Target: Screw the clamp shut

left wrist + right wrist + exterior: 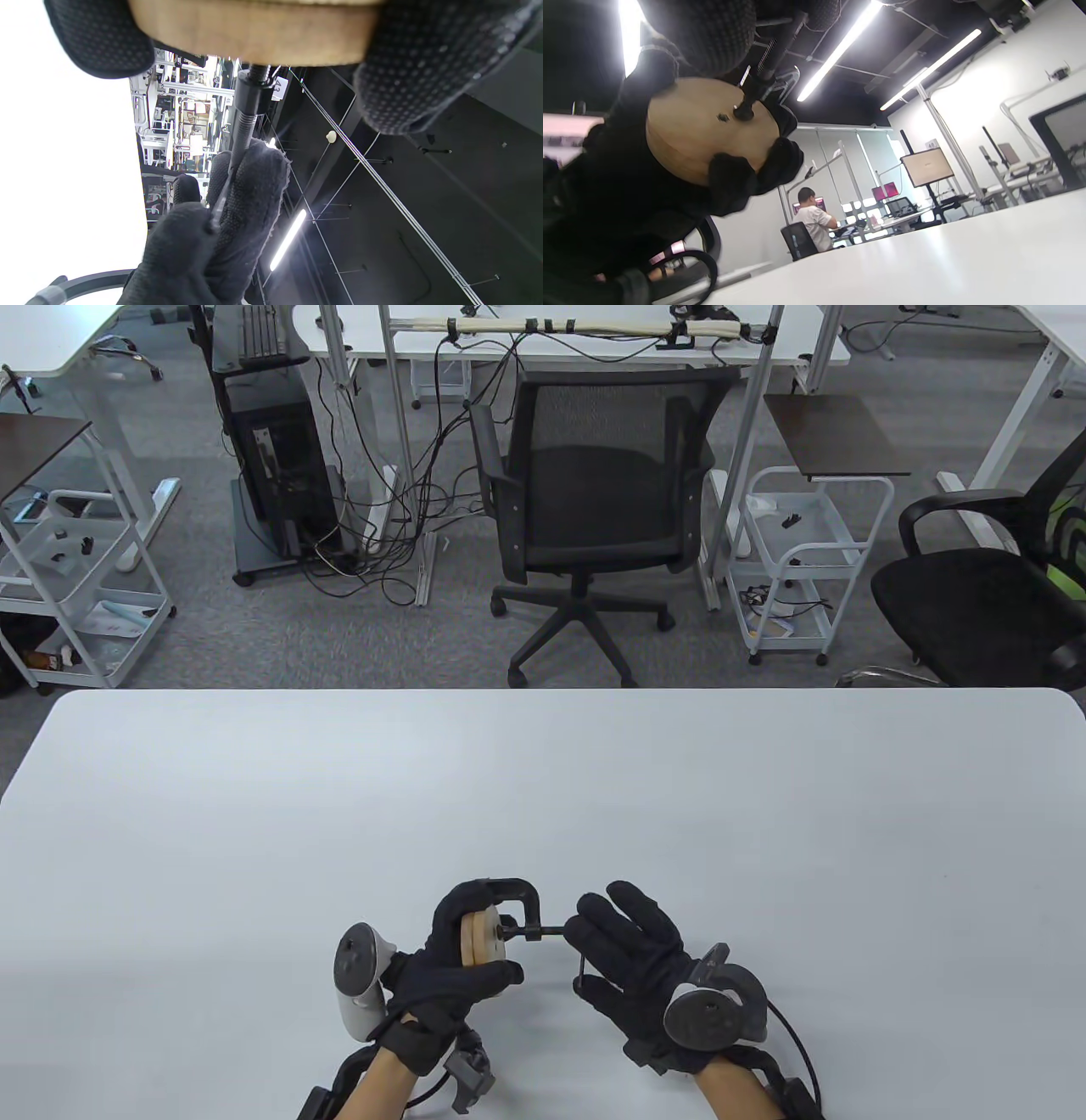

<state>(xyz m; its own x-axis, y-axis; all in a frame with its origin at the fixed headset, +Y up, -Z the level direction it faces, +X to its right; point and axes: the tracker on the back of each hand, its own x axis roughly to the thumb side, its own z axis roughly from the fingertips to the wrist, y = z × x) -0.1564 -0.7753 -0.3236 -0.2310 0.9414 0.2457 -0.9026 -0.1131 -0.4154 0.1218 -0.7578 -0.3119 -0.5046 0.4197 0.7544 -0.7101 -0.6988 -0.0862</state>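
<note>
A black C-clamp (507, 892) sits around a round wooden disc (481, 937), just above the table near its front edge. My left hand (445, 967) grips the disc and the clamp frame. The clamp's threaded screw (534, 934) points right, and its tip touches the disc face (704, 127) in the right wrist view. My right hand (628, 959) pinches the thin handle bar (579, 971) at the screw's end. In the left wrist view the screw (245, 127) runs from the disc (254, 29) down into my right fingers (250, 203).
The white table (543, 797) stretches far ahead and to both sides. Beyond its far edge stand a black office chair (594, 517), white carts (797, 560) and desks with cables.
</note>
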